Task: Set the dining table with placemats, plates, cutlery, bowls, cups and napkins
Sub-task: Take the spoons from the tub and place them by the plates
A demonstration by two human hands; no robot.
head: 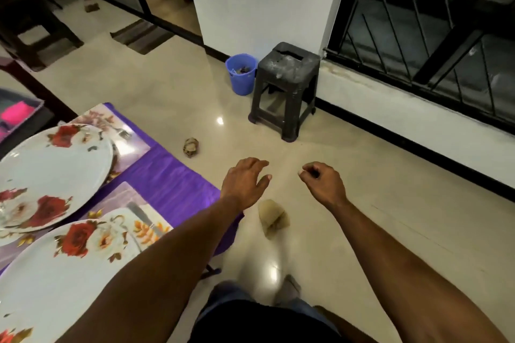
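At the left, the purple-clothed worktop (172,175) carries two floral printed placemats (131,145), one behind the other, each with a white rose-patterned plate on it: the far plate (55,172) and the near plate (64,273). Beyond the worktop's corner a small crumpled brown scrap (191,147) lies on the glossy cream tiled floor (362,175). Farther back a blue plastic bin (241,73) stands against the white wall (264,0), touching the left side of a dark plastic stool (287,86). Right of the stool runs a black metal window grille (434,36).
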